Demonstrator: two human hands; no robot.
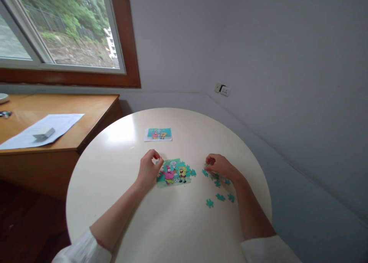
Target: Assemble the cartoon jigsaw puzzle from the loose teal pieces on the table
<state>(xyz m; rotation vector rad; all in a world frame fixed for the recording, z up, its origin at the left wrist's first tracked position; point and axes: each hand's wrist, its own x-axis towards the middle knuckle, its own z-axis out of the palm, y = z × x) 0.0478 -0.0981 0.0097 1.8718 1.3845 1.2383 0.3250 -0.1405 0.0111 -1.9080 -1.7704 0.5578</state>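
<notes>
A partly joined cartoon jigsaw puzzle (pixel 176 172) lies in the middle of the round cream table (pixel 120 201). My left hand (pixel 149 170) rests at its left edge with the fingers curled in a pinch; a teal piece seems to sit at the fingertips. My right hand (pixel 220 166) is to the right, fingers pinched on a teal puzzle piece (pixel 209 163) among several loose teal pieces (pixel 220 196). A small reference picture card (pixel 158 134) lies farther back on the table.
A wooden desk (pixel 86 129) stands to the left with a sheet of paper (pixel 43 129) and a small grey object (pixel 44 134) on it. A window is above it. A wall socket (pixel 222 89) sits on the grey wall behind.
</notes>
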